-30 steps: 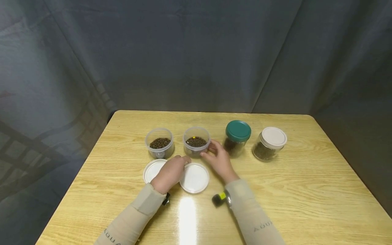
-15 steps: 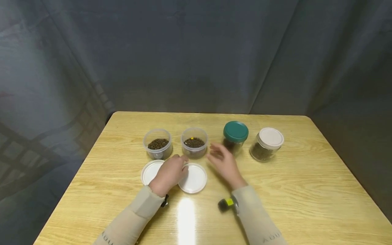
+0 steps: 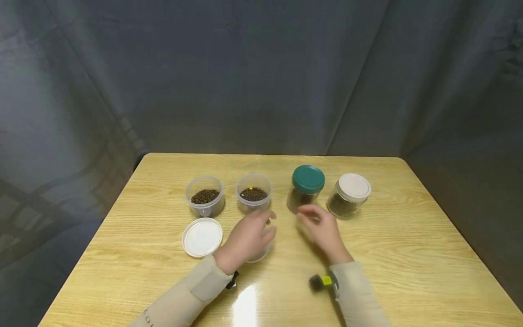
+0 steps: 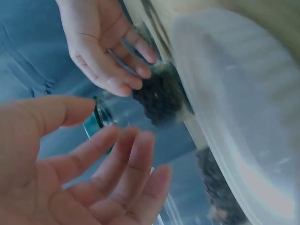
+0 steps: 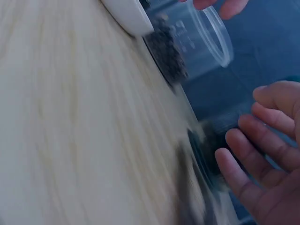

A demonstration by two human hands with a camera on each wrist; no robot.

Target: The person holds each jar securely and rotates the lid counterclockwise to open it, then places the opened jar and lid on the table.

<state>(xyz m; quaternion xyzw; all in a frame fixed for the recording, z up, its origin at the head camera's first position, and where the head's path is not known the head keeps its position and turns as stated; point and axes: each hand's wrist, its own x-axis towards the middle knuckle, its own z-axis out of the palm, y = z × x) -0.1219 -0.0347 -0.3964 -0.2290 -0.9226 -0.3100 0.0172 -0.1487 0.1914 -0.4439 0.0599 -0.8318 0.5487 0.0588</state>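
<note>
left hand (image 3: pixel 247 238) hovers over the near white lid (image 3: pixel 261 252), fingers spread and relaxed, clamped on nothing; the lid peeks out from under the palm and fingertips. whether the skin actually touches the lid, i cannot tell from the head view. the left wrist view shows those fingers (image 4: pixel 117 159) loosely apart in the air, with the pale lid (image 4: pixel 243 108) large and blurred beside them.

right hand (image 3: pixel 323 229) sits just in front of the green-lidded jar (image 3: pixel 306 190), fingers straight-ish and parted, gripping nothing. it is near the jar, apart from it by a sliver of table. the right wrist view gives the same: fingers (image 5: pixel 262 154) open, dark jar contents (image 5: pixel 211 145) just past the fingertips, all smeared by blur.

behind the left hand stands the open clear tub (image 3: pixel 253 197) holding dark brown grains with a tiny yellow speck on top. it stands upright, just beyond the covered lid. to its left is a second open tub (image 3: pixel 204 201) with the same dark fill, and in front of that one lies another white lid (image 3: pixel 202 237), flat on the wooden table (image 3: pixel 408 254), untouched.

far right of the row, a glass jar with a white cap (image 3: pixel 348 195) stands beside the green-lidded one, close but apart. both sleeves are beige; a small black-and-yellow device (image 3: pixel 320 281) sits at the right wrist.
</note>
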